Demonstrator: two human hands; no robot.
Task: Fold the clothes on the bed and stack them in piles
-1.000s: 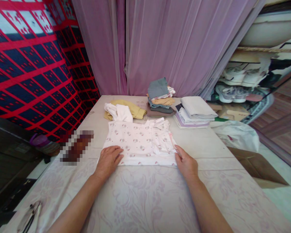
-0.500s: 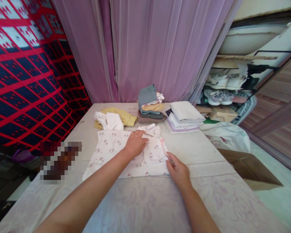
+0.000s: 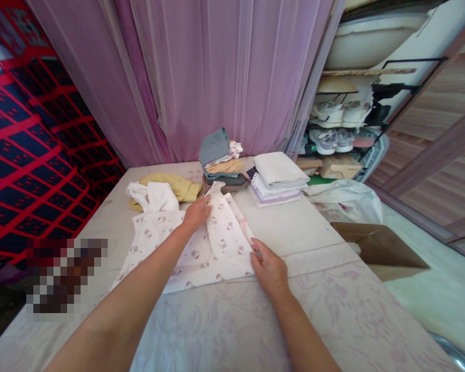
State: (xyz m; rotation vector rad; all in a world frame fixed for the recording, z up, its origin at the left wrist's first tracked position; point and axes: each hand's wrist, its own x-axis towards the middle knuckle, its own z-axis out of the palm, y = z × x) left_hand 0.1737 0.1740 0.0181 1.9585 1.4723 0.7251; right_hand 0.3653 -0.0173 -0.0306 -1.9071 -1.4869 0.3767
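Observation:
A white garment with small printed figures point(image 3: 196, 250) lies spread on the cloth-covered table, its right part folded over with a pale pink inner edge showing. My left hand point(image 3: 197, 213) pinches the upper edge of this folded part, near a narrow strip that stands up. At the right edge, my right hand point(image 3: 270, 268) has its thumb and fingers closed on the fabric. Just behind the garment's left part lie a crumpled white cloth point(image 3: 160, 196) and a mustard-yellow garment point(image 3: 182, 186).
A stack of folded clothes point(image 3: 220, 155) stands at the back, with folded white cloths point(image 3: 281, 170) to its right. Beyond the table point(image 3: 313, 310) are an open cardboard box point(image 3: 383, 248), a plastic bag point(image 3: 352, 199) and a shoe rack point(image 3: 333, 124). A purple curtain point(image 3: 225, 67) hangs behind.
My left hand has taken hold of the garment's upper edge and pulled the folded part up straighter. My right hand stays on the right edge. The view has turned slightly right.

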